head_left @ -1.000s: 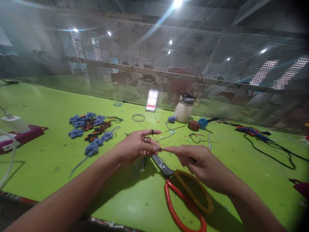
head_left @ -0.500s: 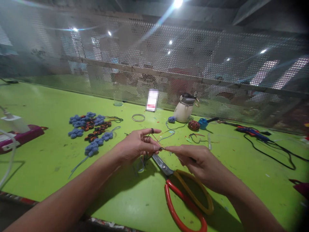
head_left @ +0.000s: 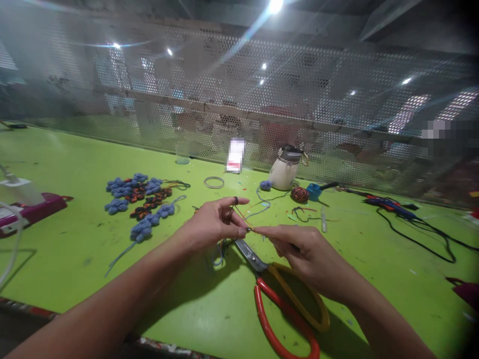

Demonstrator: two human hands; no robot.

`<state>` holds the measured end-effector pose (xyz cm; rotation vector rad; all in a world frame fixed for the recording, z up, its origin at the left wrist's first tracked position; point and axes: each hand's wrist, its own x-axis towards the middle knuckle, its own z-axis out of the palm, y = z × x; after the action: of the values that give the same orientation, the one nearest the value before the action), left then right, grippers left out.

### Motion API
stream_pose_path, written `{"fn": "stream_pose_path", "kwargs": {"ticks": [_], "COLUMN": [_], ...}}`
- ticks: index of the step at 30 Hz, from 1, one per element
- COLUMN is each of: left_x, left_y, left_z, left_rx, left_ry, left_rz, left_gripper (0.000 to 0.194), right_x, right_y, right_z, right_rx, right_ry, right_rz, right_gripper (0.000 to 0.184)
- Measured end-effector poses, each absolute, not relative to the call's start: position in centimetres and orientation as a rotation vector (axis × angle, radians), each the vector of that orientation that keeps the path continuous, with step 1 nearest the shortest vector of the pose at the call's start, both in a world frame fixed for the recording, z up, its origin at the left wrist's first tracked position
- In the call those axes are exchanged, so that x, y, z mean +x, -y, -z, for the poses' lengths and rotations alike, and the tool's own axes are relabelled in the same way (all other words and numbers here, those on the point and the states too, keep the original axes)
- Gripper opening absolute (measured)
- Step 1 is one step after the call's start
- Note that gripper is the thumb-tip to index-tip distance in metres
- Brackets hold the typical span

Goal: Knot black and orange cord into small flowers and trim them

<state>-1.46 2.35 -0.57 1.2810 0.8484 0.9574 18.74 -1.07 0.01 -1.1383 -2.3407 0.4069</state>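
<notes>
My left hand (head_left: pixel 219 219) is closed in a pinch on a small dark piece of yarn work (head_left: pixel 248 230). Orange and dark yarn (head_left: pixel 241 214) runs taut from its raised index finger, which wears a dark ring. Meeting it from the right, my right hand (head_left: pixel 299 247) is closed with the index finger stretched to the pinch point; it seems to grip a thin crochet hook, mostly hidden by the fingers. Large scissors (head_left: pixel 258 264) with red and yellow handles lie under the hands. Loose yarn tails (head_left: pixel 219 257) hang below my left hand.
Crocheted blue flowers (head_left: pixel 141 230) and dark-orange ones (head_left: pixel 144 212) lie left on the green table (head_left: pixel 86 299). Behind are a bangle (head_left: pixel 214 182), phone (head_left: pixel 235 155), jug (head_left: pixel 285 169), yarn ball (head_left: pixel 300 194) and blue pot (head_left: pixel 313 191). A purple power strip (head_left: pixel 41 207) is left, cables (head_left: pixel 411 219) right.
Both hands stay at the same spot, with only tiny shifts of the fingers and yarn at the pinch point. The whole view has moved very slightly.
</notes>
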Motion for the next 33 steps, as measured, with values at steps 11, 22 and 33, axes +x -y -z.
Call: {"fn": "stream_pose_path", "kwargs": {"ticks": [11, 22, 33], "left_x": [-1.1, -1.1, -1.1], "left_y": [-1.8, -2.1, -1.8], "left_z": [0.4, 0.7, 0.4], "left_rx": [1.353, 1.408, 1.308], "left_ry": [-0.915, -0.902, -0.844], "left_rz": [-0.966, -0.938, -0.967], "left_gripper": [0.066, 0.068, 0.069], "right_x": [18.3, 18.1, 17.4], "right_y": [1.2, 1.3, 1.4], "right_z": [0.2, 0.1, 0.2], "right_rx": [-1.203, -1.197, -1.203], "right_ry": [2.368, 2.344, 2.126], "right_rz": [-0.326, -0.334, -0.519], "right_gripper": [0.045, 0.046, 0.043]}}
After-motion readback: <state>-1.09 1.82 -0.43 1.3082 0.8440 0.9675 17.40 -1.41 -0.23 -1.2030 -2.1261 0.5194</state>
